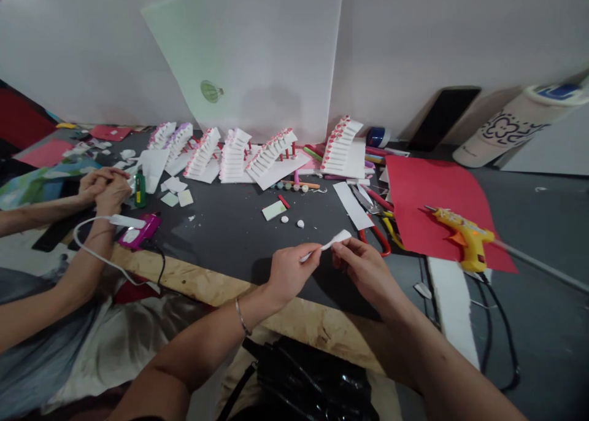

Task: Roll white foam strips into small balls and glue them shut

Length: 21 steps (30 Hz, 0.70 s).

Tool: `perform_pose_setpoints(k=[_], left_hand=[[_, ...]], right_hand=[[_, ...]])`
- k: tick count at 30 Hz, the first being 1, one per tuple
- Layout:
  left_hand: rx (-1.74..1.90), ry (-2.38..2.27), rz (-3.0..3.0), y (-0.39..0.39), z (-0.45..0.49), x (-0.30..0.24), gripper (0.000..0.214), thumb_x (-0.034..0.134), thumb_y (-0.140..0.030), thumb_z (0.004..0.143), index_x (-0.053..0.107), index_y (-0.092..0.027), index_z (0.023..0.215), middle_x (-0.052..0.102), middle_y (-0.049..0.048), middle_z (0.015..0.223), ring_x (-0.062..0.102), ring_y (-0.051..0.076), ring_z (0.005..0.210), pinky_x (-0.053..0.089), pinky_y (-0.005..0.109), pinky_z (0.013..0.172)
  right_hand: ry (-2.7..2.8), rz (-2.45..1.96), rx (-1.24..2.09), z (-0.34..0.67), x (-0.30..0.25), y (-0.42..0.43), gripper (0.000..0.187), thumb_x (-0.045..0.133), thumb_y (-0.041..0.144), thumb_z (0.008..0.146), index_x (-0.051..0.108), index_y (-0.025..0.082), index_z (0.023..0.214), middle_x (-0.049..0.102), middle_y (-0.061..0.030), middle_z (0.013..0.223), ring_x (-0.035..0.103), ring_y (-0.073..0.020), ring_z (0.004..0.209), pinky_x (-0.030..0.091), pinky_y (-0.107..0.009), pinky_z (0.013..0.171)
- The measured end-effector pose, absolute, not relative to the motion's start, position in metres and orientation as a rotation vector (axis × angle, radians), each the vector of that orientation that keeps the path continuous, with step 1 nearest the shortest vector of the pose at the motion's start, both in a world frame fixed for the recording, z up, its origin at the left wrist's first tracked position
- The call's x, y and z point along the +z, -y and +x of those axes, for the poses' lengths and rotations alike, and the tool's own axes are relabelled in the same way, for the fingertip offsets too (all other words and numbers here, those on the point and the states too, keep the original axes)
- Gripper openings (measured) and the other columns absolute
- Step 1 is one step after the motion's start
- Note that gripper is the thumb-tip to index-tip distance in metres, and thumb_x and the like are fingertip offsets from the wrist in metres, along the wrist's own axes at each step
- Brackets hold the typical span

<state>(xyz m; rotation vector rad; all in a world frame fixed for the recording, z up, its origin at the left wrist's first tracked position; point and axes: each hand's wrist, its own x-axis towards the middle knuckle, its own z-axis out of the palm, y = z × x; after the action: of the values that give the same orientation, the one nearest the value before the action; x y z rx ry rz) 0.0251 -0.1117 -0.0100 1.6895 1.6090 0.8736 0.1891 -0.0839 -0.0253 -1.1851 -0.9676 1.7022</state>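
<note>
Between my hands, above the table's front edge, is a white strip (339, 237), perhaps paper, curled or rolled along its length. My left hand (294, 267) pinches its narrow left end. The fingers of my right hand (361, 264) are closed on its wider right end. Just beyond lie two small white balls (300, 224), a pale green card (274, 210) and a short red stick (284, 201). A flat white strip (353, 205) rests by the red-handled scissors (381, 240).
Several small white stair models (234, 154) line the wall. At right, a yellow glue gun (464, 234) sits on red paper (432, 194), its cord hanging down. A bottle (506, 126) stands behind. At left are a co-worker's clasped hands (105, 188) and a purple power adapter (140, 229).
</note>
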Motion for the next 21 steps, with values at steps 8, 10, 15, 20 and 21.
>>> perform_pose_setpoints(k=[8, 10, 15, 20, 21], left_hand=[[0.863, -1.57, 1.727, 0.107, 0.026, -0.013, 0.025, 0.054, -0.029, 0.089, 0.075, -0.023, 0.103, 0.077, 0.0043, 0.095, 0.068, 0.016, 0.077, 0.048, 0.023, 0.072], [0.867, -1.499, 1.659, 0.104, 0.025, -0.012, 0.026, 0.055, -0.031, 0.089, 0.075, -0.022, 0.103, 0.076, 0.0048, 0.096, 0.068, 0.016, 0.078, 0.048, 0.024, 0.073], [0.852, -1.378, 1.442, 0.094, 0.025, -0.009, 0.03, 0.062, -0.04, 0.083, 0.077, -0.017, 0.095, 0.076, 0.0052, 0.083, 0.063, 0.016, 0.07, 0.045, 0.023, 0.064], [0.867, -1.34, 1.35, 0.09, 0.026, -0.013, 0.034, 0.064, -0.044, 0.081, 0.077, -0.015, 0.094, 0.074, 0.0049, 0.077, 0.059, 0.014, 0.066, 0.043, 0.023, 0.062], [0.874, -1.328, 1.342, 0.091, 0.027, -0.015, 0.034, 0.064, -0.044, 0.081, 0.077, -0.015, 0.094, 0.074, 0.005, 0.078, 0.059, 0.014, 0.067, 0.043, 0.023, 0.063]], right_hand=[[0.973, -1.194, 1.629, 0.192, -0.027, 0.081, 0.036, 0.079, 0.052, 0.064, 0.062, 0.021, 0.069, 0.054, 0.0032, 0.062, 0.047, -0.0119, 0.059, 0.037, -0.027, 0.059], [0.981, -1.171, 1.589, 0.193, -0.025, 0.081, 0.033, 0.079, 0.05, 0.064, 0.063, 0.021, 0.071, 0.055, 0.0034, 0.063, 0.048, -0.0121, 0.062, 0.038, -0.027, 0.061], [0.958, -1.128, 1.56, 0.197, -0.021, 0.08, 0.03, 0.082, 0.045, 0.063, 0.069, 0.023, 0.079, 0.066, 0.0009, 0.081, 0.054, -0.0128, 0.073, 0.043, -0.027, 0.073], [0.93, -1.118, 1.585, 0.198, -0.022, 0.079, 0.028, 0.082, 0.045, 0.062, 0.066, 0.023, 0.071, 0.072, -0.0013, 0.086, 0.059, -0.0142, 0.075, 0.046, -0.029, 0.075], [0.92, -1.126, 1.58, 0.198, -0.023, 0.079, 0.03, 0.083, 0.045, 0.061, 0.065, 0.023, 0.069, 0.072, -0.0014, 0.084, 0.059, -0.0145, 0.074, 0.047, -0.03, 0.074]])
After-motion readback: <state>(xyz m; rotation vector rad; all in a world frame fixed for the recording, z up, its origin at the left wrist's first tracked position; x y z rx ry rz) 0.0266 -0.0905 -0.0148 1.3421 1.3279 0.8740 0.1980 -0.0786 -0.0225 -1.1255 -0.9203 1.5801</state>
